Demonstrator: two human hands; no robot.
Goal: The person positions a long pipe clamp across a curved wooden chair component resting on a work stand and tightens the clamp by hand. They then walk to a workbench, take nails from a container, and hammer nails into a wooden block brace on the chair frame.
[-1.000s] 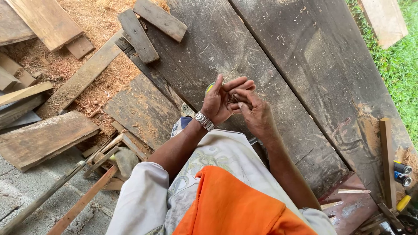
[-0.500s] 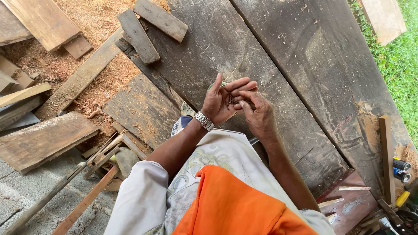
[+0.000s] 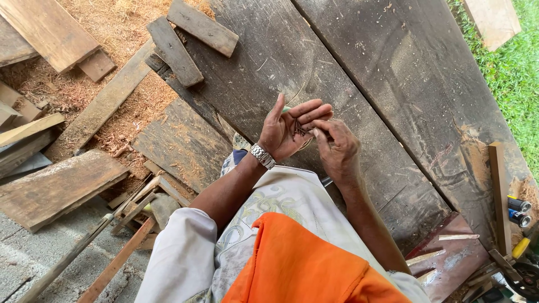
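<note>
Your left hand (image 3: 287, 130) lies palm up with its fingers spread, cupping a small cluster of thin dark nails (image 3: 299, 131) in the hollow of the palm, so the nails sit at the centre of the view, just above your lap. Your right hand (image 3: 336, 147) comes in from four o'clock of that palm, its fingertips (image 3: 317, 129) pressed together on the edge of the cluster; whether they actually pinch one nail is too small to tell. A silver metal wristwatch (image 3: 262, 155) bands your left wrist at seven o'clock of the palm. Both hands hover over wide, dark, weathered wooden planks (image 3: 359, 62) that run from twelve o'clock down toward five o'clock. Below the hands, at six o'clock, you see your pale patterned shirt (image 3: 281, 202) and a bright orange cloth (image 3: 303, 264). At eleven o'clock two short grey wooden blocks (image 3: 191, 39) lie on the planks' edge, with reddish sawdust (image 3: 95, 84) and loose board offcuts (image 3: 56, 185) spreading toward nine o'clock. At one o'clock, well apart, green grass (image 3: 516, 73) borders the planks. At four o'clock, near the frame's edge, lie two small cylindrical cans (image 3: 519, 210) beside a narrow upright wooden strip (image 3: 498, 191).
</note>
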